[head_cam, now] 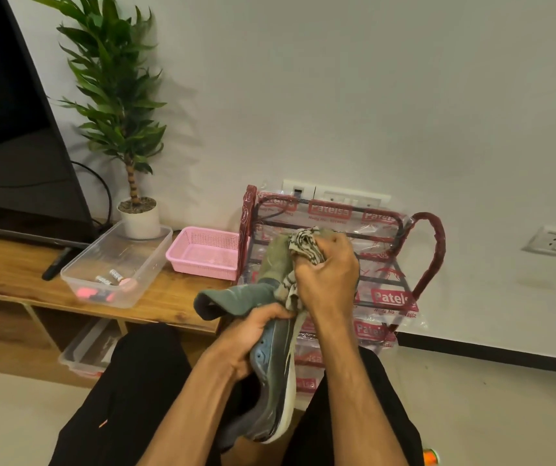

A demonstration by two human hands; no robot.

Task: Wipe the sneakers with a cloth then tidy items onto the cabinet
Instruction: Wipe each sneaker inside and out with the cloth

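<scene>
Far left on your wooden cabinet [4, 270] there's the TV [11, 136], with a black remote [55, 264] lying just in front of it. Next along is the potted plant [125, 105], and in front of it a clear plastic tub [142, 260] with a few small bits inside. They might be batteries, but it's too blurry to say. The pink basket [202, 252] sits just beside the tub at the cabinet's right end.

Then you: your left hand [246, 341] has its fingers curled round the side of the grey-green sneaker [275, 375], which is up on end over your lap with the white sole edge facing right. Your right hand [327, 274] is balled up tight around the striped cloth [305, 245], fingers bunching it and pressing it against the upper part of the shoe.

Right behind your hands is the red shoe rack [433, 250] in its printed plastic wrap, against the wall. There's a wall socket [550, 240] further right.
</scene>
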